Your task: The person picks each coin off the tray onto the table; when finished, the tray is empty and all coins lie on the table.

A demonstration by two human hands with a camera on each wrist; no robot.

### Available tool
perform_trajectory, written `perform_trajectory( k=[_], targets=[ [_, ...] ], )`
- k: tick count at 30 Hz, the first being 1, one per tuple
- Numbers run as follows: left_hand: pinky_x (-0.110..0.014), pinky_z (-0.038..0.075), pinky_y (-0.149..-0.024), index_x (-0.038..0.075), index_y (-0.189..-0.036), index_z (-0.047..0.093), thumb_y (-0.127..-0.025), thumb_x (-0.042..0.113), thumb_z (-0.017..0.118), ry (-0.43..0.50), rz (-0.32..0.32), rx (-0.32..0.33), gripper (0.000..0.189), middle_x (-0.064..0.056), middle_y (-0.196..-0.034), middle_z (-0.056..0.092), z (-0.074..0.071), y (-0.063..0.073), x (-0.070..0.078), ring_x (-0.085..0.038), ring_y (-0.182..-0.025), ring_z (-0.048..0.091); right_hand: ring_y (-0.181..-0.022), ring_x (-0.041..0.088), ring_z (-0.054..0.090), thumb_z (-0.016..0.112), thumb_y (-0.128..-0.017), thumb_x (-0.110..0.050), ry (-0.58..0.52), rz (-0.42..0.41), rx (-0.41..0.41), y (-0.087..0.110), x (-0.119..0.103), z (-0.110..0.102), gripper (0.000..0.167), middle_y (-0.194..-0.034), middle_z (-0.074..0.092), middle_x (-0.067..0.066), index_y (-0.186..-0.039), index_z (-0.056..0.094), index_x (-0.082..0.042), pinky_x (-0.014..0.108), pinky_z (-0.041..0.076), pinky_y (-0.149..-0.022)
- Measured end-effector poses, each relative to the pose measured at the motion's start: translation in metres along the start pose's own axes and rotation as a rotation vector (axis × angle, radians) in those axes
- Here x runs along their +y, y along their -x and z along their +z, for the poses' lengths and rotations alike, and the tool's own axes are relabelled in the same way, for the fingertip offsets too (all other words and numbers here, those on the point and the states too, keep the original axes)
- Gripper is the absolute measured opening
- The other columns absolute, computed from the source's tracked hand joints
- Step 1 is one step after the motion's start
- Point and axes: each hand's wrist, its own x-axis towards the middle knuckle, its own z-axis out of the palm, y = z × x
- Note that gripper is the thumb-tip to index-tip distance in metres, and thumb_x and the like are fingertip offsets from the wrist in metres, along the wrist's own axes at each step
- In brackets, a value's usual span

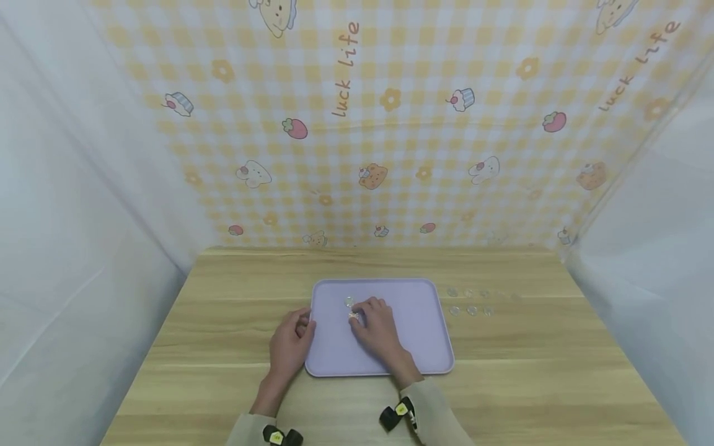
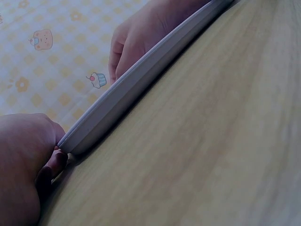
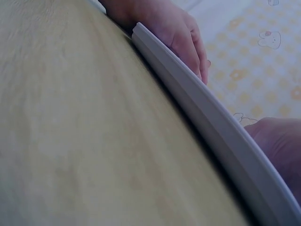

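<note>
A pale purple tray (image 1: 415, 325) lies on the wooden table. My left hand (image 1: 290, 344) holds its left rim; in the left wrist view the fingertips meet the tray's edge (image 2: 117, 101). Over the left half of the tray is my right hand (image 1: 379, 328), its thumb and fingers pinched around a small clear disc (image 1: 353, 316), mostly covered by the fingertips. Just beyond them another clear round disc (image 1: 348, 301) lies flat on the tray. The right wrist view has the tray's wall hiding the right fingertips.
Several clear discs (image 1: 471, 311) lie in two rows on the table (image 1: 519, 347), right of the tray. A yellow checked cloth (image 1: 390, 142) hangs behind the table. White sheets (image 1: 83, 217) close off both sides.
</note>
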Motion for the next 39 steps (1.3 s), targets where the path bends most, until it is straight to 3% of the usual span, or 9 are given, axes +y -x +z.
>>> perform_trajectory(
  k=[7, 14, 25, 31, 39],
  targets=[
    [-0.021, 0.043, -0.055, 0.010, -0.119, 0.069, -0.091, 0.018, 0.071, -0.004, 0.000, -0.006, 0.029, -0.002, -0.090, 0.069, -0.0008, 0.0004, 0.0007, -0.008, -0.064, 0.054, -0.090, 0.022, 0.055, 0.074, -0.084, -0.024, -0.027, 0.062, -0.031, 0.0006, -0.0010, 0.0003, 0.019, -0.095, 0.065, 0.003, -0.098, 0.071, -0.011, 0.038, 0.042, -0.084],
    [-0.021, 0.043, -0.055, 0.009, -0.119, 0.069, -0.090, 0.017, 0.071, -0.005, 0.006, -0.003, 0.030, -0.001, -0.091, 0.069, -0.0010, 0.0006, -0.0001, -0.007, -0.064, 0.053, -0.089, 0.018, 0.052, 0.070, -0.083, -0.020, -0.014, 0.057, -0.040, 0.0019, 0.0006, 0.0006, 0.021, -0.093, 0.061, -0.001, -0.102, 0.073, -0.014, 0.035, 0.041, -0.082],
    [-0.021, 0.043, -0.055, 0.010, -0.119, 0.069, -0.090, 0.017, 0.072, -0.008, 0.004, -0.002, 0.029, 0.000, -0.090, 0.068, -0.0010, 0.0009, 0.0005, -0.007, -0.064, 0.054, -0.085, 0.018, 0.053, 0.070, -0.081, -0.019, -0.025, 0.065, -0.014, 0.0018, -0.0012, -0.0014, 0.016, -0.089, 0.063, 0.000, -0.095, 0.066, -0.012, 0.036, 0.041, -0.082],
    [-0.021, 0.043, -0.055, 0.010, -0.119, 0.069, -0.091, 0.017, 0.072, -0.009, 0.014, 0.001, 0.030, 0.000, -0.090, 0.068, -0.0012, 0.0007, 0.0002, -0.006, -0.064, 0.053, -0.078, 0.010, 0.053, 0.070, -0.084, -0.015, -0.065, 0.030, -0.022, 0.0018, 0.0004, -0.0025, 0.013, -0.082, 0.065, -0.008, -0.096, 0.065, -0.017, 0.029, 0.039, -0.076],
    [-0.021, 0.043, -0.055, 0.010, -0.119, 0.069, -0.091, 0.018, 0.071, -0.013, 0.011, -0.002, 0.029, 0.000, -0.090, 0.067, -0.0012, 0.0007, 0.0007, -0.007, -0.065, 0.053, -0.085, 0.012, 0.057, 0.073, -0.084, -0.019, -0.030, -0.021, -0.048, 0.0032, 0.0006, -0.0047, 0.020, -0.094, 0.070, -0.005, -0.105, 0.073, -0.017, 0.027, 0.037, -0.074]
  ],
)
